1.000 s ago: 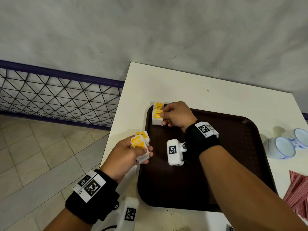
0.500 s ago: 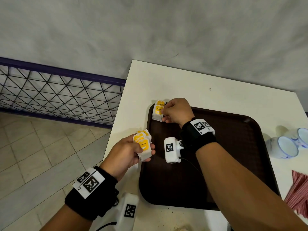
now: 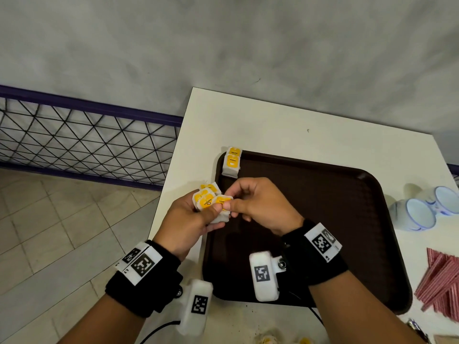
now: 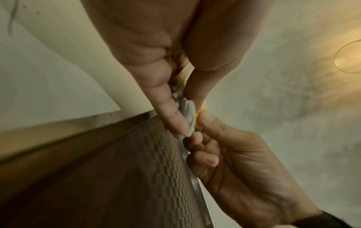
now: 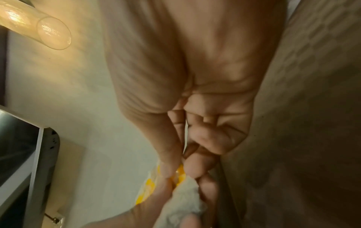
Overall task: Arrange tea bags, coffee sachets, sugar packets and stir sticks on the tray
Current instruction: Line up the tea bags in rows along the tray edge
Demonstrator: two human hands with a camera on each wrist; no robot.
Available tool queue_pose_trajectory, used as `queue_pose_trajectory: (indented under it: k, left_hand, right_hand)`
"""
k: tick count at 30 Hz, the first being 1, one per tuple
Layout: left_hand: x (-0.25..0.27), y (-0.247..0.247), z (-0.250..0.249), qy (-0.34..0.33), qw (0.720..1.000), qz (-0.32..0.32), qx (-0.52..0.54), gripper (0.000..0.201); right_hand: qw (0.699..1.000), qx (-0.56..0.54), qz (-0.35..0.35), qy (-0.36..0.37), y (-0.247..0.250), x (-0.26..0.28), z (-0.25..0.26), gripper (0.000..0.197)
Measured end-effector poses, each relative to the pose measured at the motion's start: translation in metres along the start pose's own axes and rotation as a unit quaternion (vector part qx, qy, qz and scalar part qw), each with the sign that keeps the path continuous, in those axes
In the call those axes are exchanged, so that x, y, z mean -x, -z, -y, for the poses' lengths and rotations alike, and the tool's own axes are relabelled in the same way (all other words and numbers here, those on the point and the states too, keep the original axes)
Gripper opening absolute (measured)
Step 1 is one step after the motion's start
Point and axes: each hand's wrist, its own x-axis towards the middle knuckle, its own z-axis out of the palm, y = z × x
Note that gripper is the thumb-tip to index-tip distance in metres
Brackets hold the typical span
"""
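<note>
Head view: a bunch of yellow-and-white tea bags [image 3: 207, 198] is gripped in the left hand [image 3: 185, 224] over the left edge of the brown tray [image 3: 330, 219]. One tea bag [image 3: 222, 207] at the right of the bunch is pinched between thumb and forefinger of the right hand [image 3: 260, 207], which is held above the tray's left part, its other fingers curled in. The two hands are touching at this bag. Farther along the same left edge, in the tray's far-left corner, two tea bags [image 3: 232, 162] are laid one overlapping the other, well apart from both hands. To the right of the tray, two blue-and-white cups [image 3: 422, 214] and a pile of red striped packets [image 3: 442, 286] are seen on the white table [image 3: 273, 120]; the packets are cut off by the frame edge.

In the left wrist view the bag's white pouch [image 4: 188, 117] is seen squeezed between fingers of both hands. In the right wrist view the picture is blurred, and only yellow labels [image 5: 180, 172] and crumpled white paper can be made out. The print on the labels cannot be read.
</note>
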Motion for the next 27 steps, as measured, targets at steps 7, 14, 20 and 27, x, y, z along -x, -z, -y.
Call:
queue_pose_trajectory:
  k: [7, 14, 20, 27]
  left_hand:
    - [0.002, 0.007, -0.003, 0.016, 0.999, -0.028, 0.033, 0.015]
    - [0.003, 0.007, 0.0, 0.028, 0.999, -0.024, 0.019, 0.018]
    - [0.001, 0.008, 0.002, 0.03, 0.999, -0.02, 0.017, 0.015]
    - [0.002, 0.009, 0.002, 0.034, 0.999, -0.015, 0.016, 0.015]
  right_hand:
    - [0.997, -0.066, -0.045, -0.016, 0.016, -0.008, 0.009, 0.009]
    - [0.994, -0.043, -0.06, -0.08, 0.032, -0.038, 0.016, 0.01]
    - [0.989, -0.025, -0.089, -0.115, 0.025, -0.061, 0.016, 0.012]
    - [0.981, -0.042, -0.124, -0.145, 0.019, -0.07, 0.016, 0.01]
